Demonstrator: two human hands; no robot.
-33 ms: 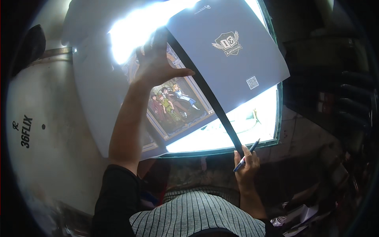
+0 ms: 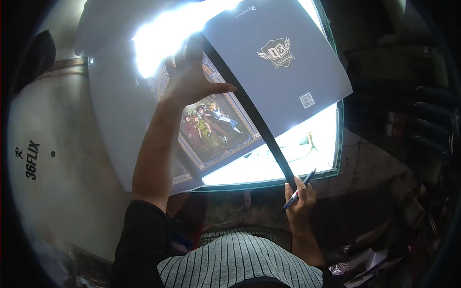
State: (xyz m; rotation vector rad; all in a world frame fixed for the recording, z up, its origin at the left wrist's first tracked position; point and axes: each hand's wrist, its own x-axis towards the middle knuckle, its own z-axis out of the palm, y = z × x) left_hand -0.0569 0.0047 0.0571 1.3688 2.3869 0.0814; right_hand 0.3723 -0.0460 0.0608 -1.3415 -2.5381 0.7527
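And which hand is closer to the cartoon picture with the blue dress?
Left. The left hand lies partly over the cartoon picture; the right hand is farther away, to its lower right, holding the pen at the lower end of the black strip.

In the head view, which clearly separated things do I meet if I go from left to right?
Pale surface with dark lettering → left hand with thumb spread → right hand holding a pen → pale crumpled-looking material.

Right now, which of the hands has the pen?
The right hand, lower on the black strip: the pen slants across it. The left hand, higher up, shows none.
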